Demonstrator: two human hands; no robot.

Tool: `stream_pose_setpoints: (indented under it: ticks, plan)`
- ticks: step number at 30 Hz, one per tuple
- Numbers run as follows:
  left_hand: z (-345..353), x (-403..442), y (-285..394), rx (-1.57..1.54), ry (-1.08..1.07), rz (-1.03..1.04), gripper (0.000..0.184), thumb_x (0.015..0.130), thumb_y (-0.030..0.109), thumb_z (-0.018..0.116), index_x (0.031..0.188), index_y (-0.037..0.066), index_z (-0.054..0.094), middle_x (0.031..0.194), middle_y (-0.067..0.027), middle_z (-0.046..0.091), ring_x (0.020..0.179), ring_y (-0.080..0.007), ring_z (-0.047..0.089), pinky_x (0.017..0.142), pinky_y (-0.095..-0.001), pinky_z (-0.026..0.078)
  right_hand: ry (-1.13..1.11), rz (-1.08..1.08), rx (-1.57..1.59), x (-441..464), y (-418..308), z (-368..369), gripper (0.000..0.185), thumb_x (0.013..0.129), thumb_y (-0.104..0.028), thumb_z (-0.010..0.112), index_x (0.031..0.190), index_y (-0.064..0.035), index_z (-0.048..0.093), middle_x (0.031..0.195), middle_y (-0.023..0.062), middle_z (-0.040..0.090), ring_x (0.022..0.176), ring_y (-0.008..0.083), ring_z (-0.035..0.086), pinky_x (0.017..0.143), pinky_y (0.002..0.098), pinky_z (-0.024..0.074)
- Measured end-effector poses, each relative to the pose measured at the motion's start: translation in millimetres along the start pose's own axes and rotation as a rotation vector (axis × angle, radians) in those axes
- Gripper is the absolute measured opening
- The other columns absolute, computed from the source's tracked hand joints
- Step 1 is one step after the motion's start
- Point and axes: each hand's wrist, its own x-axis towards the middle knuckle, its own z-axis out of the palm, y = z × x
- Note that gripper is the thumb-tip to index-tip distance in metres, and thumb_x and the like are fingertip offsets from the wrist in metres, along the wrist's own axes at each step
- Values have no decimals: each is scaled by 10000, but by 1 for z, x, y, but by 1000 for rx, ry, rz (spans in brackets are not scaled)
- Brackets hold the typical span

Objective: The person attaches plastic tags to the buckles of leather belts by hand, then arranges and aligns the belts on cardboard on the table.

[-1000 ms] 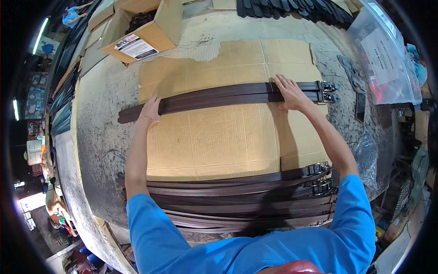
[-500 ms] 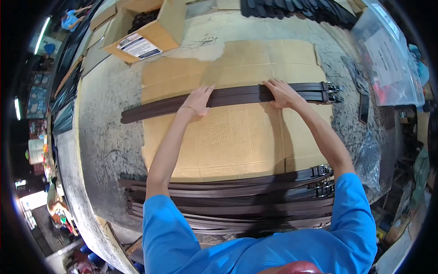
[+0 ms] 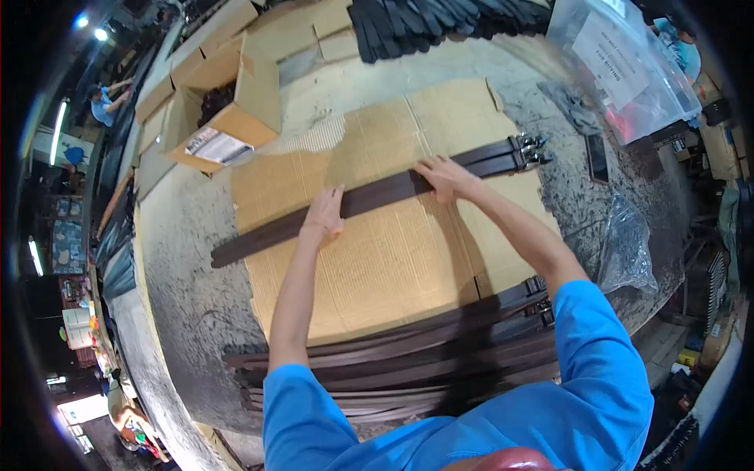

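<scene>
Dark brown belts (image 3: 381, 193) lie side by side across a flat cardboard sheet (image 3: 377, 267), their metal buckles (image 3: 530, 149) at the right end. My left hand (image 3: 323, 213) is wrapped over the belts left of their middle, thumb at the near edge. Further right, my right hand (image 3: 446, 179) grips the same belts, fingers over the far edge and thumb on the near side. Closer to my body lies a pile of more brown belts (image 3: 408, 353), with buckles at its right end.
An open cardboard box (image 3: 243, 118) with dark items stands at the far left. Black straps (image 3: 440, 27) lie at the far edge. On the right are a clear plastic bin (image 3: 613, 71), a phone (image 3: 597, 158) and a plastic bag (image 3: 627, 247). Two other people are at the left.
My left hand has slid right along the belts, closer to my right hand, which has moved slightly left along them. The whole view has turned, so the belts now slant up to the right.
</scene>
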Motion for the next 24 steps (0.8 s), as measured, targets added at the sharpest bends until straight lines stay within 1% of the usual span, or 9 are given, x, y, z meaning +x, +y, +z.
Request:
stream_pose_setpoints:
  ticks: [5,8,11,13,14,15,17,19,24]
  plan:
    - [-27,-26,38,-82,113,-240,890,713,122,690,1446,44,192,1460,-213,282,1370,-328,258,1130,-483,186,168,102,127,-23,-25,-35,762,673,-216,759,1333,-48,417,1396,224,381,1261,395,397,1018,478,365]
    - [-64,-40,63,-134,539,-189,796,726,179,713,1394,27,306,1388,-200,371,1341,-345,289,1101,-461,265,374,164,667,-86,-83,-168,360,811,-195,707,1106,-9,619,941,132,677,893,212,648,821,326,493]
    - [-154,-98,144,-321,767,-74,541,733,112,705,1230,43,503,1308,-181,466,1256,-351,414,1050,-445,340,466,9,764,-191,-174,-321,208,785,-139,708,894,35,670,770,72,677,699,110,614,642,243,470]
    - [-220,-142,205,-333,1006,176,309,717,76,710,1007,34,608,1176,-181,543,1103,-377,518,941,-447,431,819,-361,618,-256,-247,-382,172,806,-189,705,879,-32,708,540,-5,572,498,131,551,489,248,417]
    - [-256,-170,239,-258,1123,263,267,719,62,705,969,36,615,1133,-169,558,1056,-358,542,908,-427,444,762,-499,610,-290,-262,-393,310,838,-295,669,941,-4,694,609,30,606,536,141,574,500,273,436]
    - [-291,-197,268,-177,1232,345,226,721,49,700,932,37,623,1091,-158,573,1009,-339,566,876,-406,457,518,-1003,998,-302,-271,-409,136,805,-83,628,808,53,642,666,116,620,487,217,553,508,340,481]
    - [-333,-249,311,-155,1354,478,229,737,49,692,952,38,616,1084,-168,566,994,-332,567,852,-401,456,105,-1275,904,-339,-295,-442,306,910,-279,527,979,3,623,810,134,605,670,233,597,622,355,488]
    - [-361,-291,345,-130,1501,661,203,781,118,671,965,58,611,1058,-179,559,960,-339,569,827,-417,467,-128,-1406,823,-366,-325,-473,159,875,-28,530,869,102,621,767,220,625,654,283,615,654,399,537]
    - [-377,-369,398,107,1656,709,255,870,313,579,993,90,596,1019,-165,530,920,-341,560,808,-441,478,-323,-1376,929,-475,-314,-454,197,874,-60,535,938,111,606,865,240,628,793,345,635,731,441,543]
